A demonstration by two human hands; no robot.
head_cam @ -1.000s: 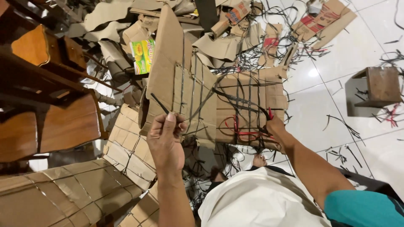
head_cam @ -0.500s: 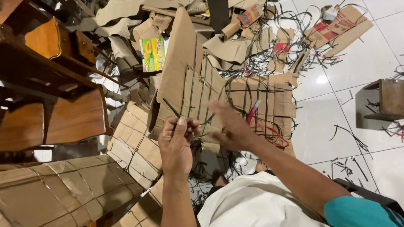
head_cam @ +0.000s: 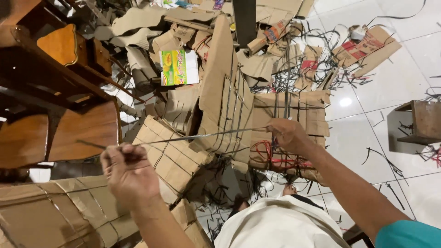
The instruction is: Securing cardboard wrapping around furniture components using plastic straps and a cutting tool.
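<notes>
The left hand (head_cam: 128,172) and right hand (head_cam: 285,135), now drawn apart, each pinch an end of the dark strap (head_cam: 202,136) between clenched fingers, stretching it taut above the bundled cardboard (head_cam: 229,115).

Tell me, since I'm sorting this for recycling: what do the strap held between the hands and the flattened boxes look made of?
The strap looks like thin plastic packing band: dark, flat, narrow, slightly glossy, stretched between left hand and right hand. It might be another material. The flattened boxes look like brown matte cardboard, creased and torn-edged.
</notes>
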